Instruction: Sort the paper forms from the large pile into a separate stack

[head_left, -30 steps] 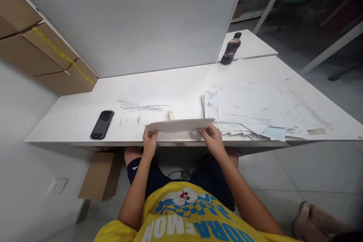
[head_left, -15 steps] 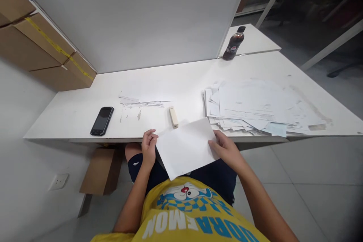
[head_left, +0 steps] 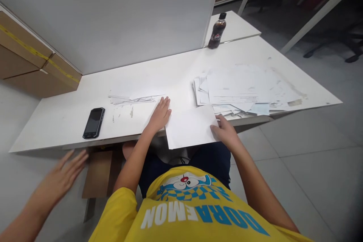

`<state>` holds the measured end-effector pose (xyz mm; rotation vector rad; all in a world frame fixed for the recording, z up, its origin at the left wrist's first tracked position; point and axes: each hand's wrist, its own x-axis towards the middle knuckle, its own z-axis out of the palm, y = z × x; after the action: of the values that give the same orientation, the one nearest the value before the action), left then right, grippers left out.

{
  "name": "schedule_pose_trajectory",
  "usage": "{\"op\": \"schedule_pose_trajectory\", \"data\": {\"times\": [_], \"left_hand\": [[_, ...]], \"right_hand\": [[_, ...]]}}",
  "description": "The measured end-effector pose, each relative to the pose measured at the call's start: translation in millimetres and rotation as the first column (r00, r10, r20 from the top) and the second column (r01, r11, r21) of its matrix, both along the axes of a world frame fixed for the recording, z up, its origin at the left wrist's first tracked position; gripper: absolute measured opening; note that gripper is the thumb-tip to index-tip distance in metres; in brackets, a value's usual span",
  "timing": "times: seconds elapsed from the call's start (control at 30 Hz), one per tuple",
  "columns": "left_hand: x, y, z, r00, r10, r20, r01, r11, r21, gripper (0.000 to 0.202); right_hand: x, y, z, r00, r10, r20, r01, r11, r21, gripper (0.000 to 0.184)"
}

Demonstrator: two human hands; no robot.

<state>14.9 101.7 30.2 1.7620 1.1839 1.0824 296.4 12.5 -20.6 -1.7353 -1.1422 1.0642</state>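
Note:
A blank white sheet of paper (head_left: pixel 191 126) lies partly on the desk and juts over its front edge. My right hand (head_left: pixel 224 130) pinches the sheet at its right edge, thumb on top. At the sheet's left side my left hand (head_left: pixel 160 116) rests on the desk with fingers stretched out, its thumb close to the paper's edge. The small beige block seen earlier is hidden, apparently beneath this hand. Several thin paper strips (head_left: pixel 133 100) lie just beyond my left fingers. To the right, a messy stack of printed papers (head_left: pixel 235 89) touches or lies close to the sheet's far edge.
Another person's hand (head_left: pixel 64 176) reaches in from the left, fingers spread. A black phone (head_left: pixel 94 123) lies on the white desk (head_left: pixel 68 115). A cola bottle (head_left: pixel 217 31) stands at the back right by the partition. Cardboard boxes (head_left: pixel 25 77) are stacked at the left.
My left hand has moved forward onto the desk, over where the beige block lay. The sheet has shifted forward with my right hand. Another person's hand has appeared; the view has turned.

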Motion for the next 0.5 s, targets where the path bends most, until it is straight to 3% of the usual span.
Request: {"op": "schedule_pose_trajectory", "data": {"times": [0.1, 0.2, 0.27, 0.4, 0.5], "left_hand": [[-5, 1, -7.7, 0.997, -0.039, -0.063, 0.045, 0.995, 0.089, 0.046], [-5, -3, -12.0, 0.996, -0.027, -0.081, 0.033, 0.996, 0.077, 0.048], [-2, -6, -14.4, 0.982, -0.012, -0.190, 0.026, 0.997, 0.075, 0.049], [4, -13, -18.4, 0.830, 0.036, -0.556, 0.039, 0.992, 0.122, 0.052], [6, -16, -20.2, 0.739, 0.076, -0.669, 0.039, 0.987, 0.155, 0.054]], "right_hand": [[3, -2, -7.5, 0.999, -0.035, 0.004, 0.035, 0.999, 0.002, 0.046], [3, -5, -9.0, 0.999, -0.036, 0.021, 0.036, 0.999, -0.007, 0.049], [1, -7, -7.1, 0.999, -0.030, 0.040, 0.030, 1.000, -0.008, 0.050], [-1, -9, -2.1, 0.994, -0.036, 0.105, 0.039, 0.999, -0.027, 0.053], [-3, -9, -0.3, 0.991, -0.027, 0.128, 0.032, 0.999, -0.033, 0.054]]}}
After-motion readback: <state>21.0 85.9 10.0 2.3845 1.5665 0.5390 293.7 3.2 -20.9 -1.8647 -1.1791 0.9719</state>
